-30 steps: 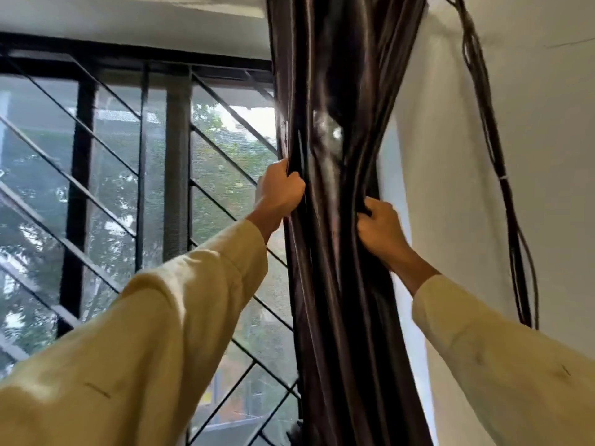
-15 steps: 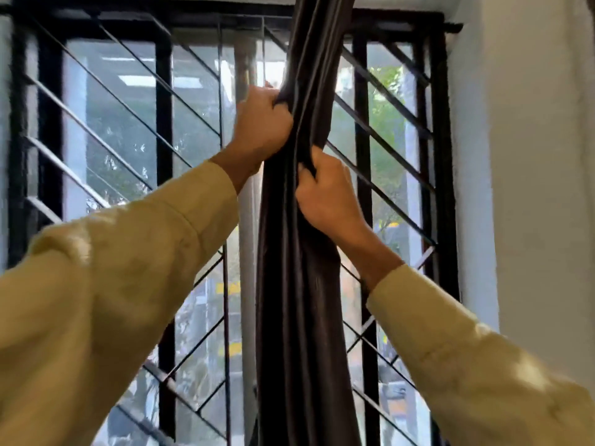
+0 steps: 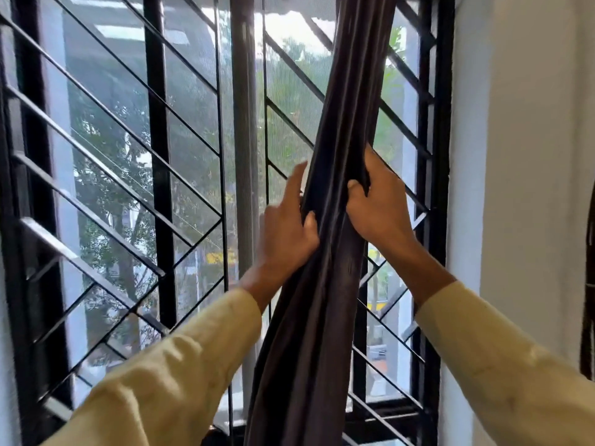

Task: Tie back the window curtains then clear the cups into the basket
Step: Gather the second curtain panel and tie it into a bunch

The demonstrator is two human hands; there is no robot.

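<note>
Black steel window grille (image 3: 161,149) behind. Right hand (image 3: 380,207) fingers (image 3: 371,165) clamp bunched dark brown satin curtain (image 3: 322,317); left hand (image 3: 286,236) pinches its edge, forefinger straight.

Home room: grilled window (image 3: 154,156), dark curtain (image 3: 322,317).

Top & btm of curtain (image 3: 325,284) cut off by frame; left hand (image 3: 286,226) forefinger blurred.

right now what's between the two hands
Head view: only the bunched dark brown fabric curtain lies between left hand and right hand; both hold it.
</note>
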